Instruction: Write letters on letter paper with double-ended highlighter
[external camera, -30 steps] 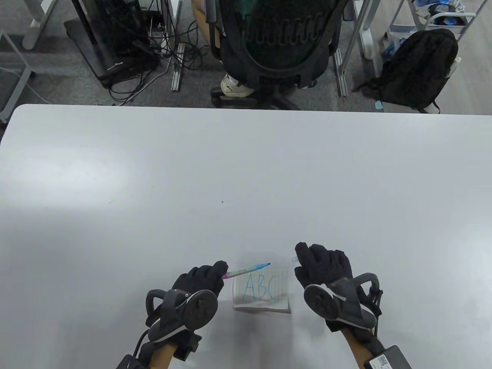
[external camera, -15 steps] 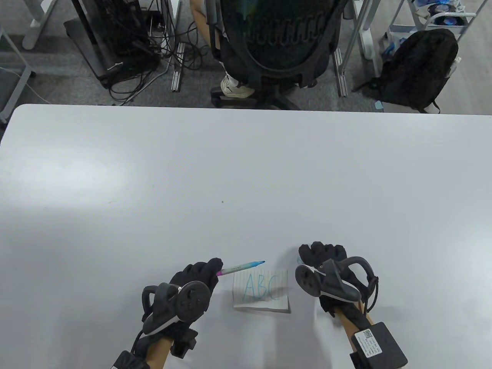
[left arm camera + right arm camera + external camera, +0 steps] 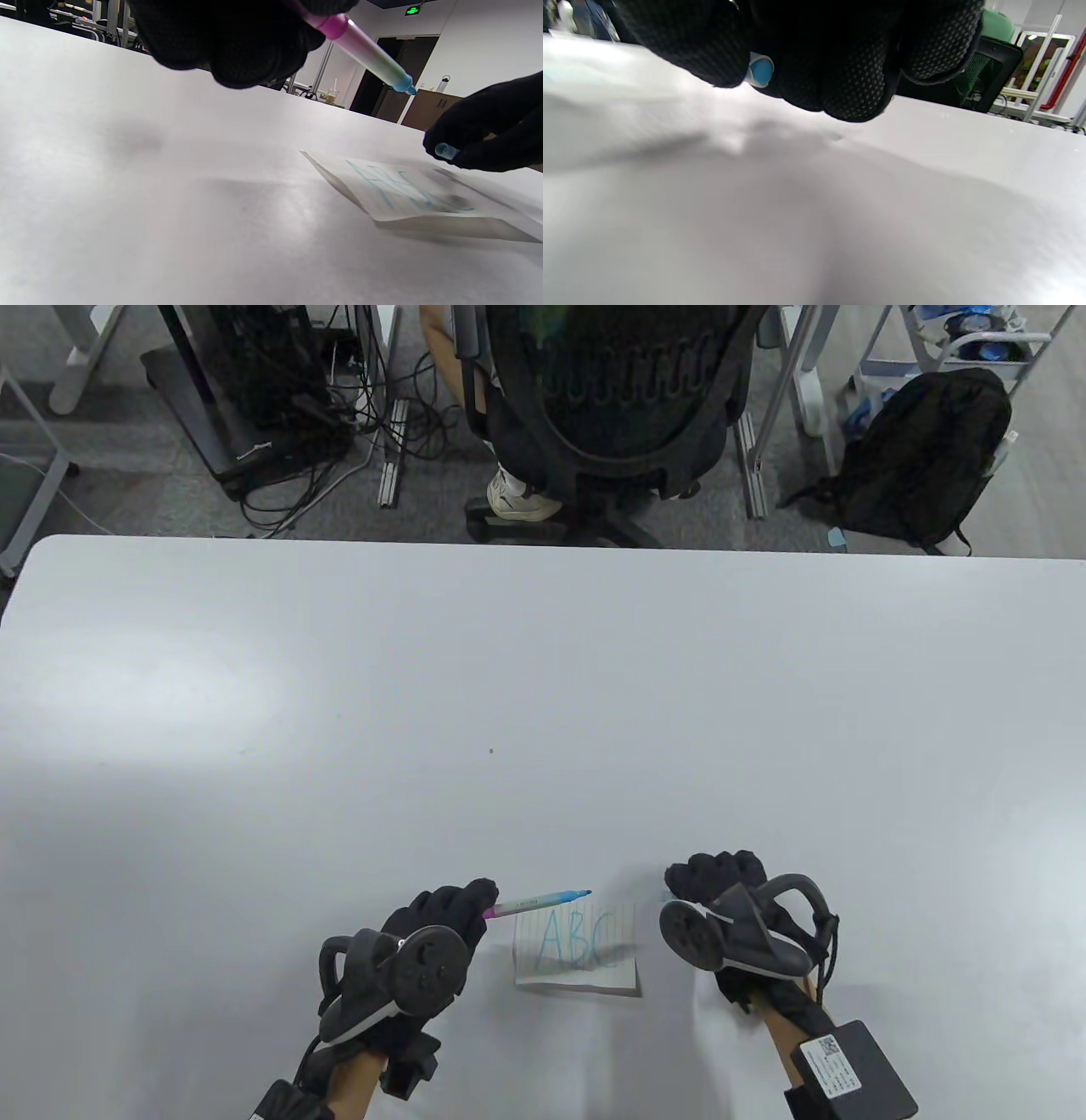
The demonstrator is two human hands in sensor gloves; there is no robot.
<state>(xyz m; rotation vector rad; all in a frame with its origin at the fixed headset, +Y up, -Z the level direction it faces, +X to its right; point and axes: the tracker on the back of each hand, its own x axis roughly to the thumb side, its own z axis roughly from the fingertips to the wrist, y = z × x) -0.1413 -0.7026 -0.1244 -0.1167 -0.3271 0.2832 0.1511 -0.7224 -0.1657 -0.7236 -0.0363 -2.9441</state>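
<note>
A small lined letter paper (image 3: pixel 575 946) (image 3: pixel 407 195) lies near the table's front edge with "ABC" written on it in blue. My left hand (image 3: pixel 441 916) (image 3: pixel 237 38) grips the double-ended highlighter (image 3: pixel 539 901) (image 3: pixel 365 53) by its pink end. The bare blue tip points right, above the paper's top edge. My right hand (image 3: pixel 717 886) (image 3: pixel 814 55) hovers just right of the paper. Its curled fingers pinch the highlighter's blue cap (image 3: pixel 445 151) (image 3: pixel 760 70), whose open mouth faces the tip.
The white table (image 3: pixel 543 687) spreads wide behind the hands. Beyond its far edge stand a black office chair (image 3: pixel 611 407), a tangle of cables (image 3: pixel 288 415) and a black backpack (image 3: pixel 925 458) on the floor.
My right hand has turned and drawn back a little toward the front edge, its fingers closing round the cap. The left hand with the highlighter has barely shifted.
</note>
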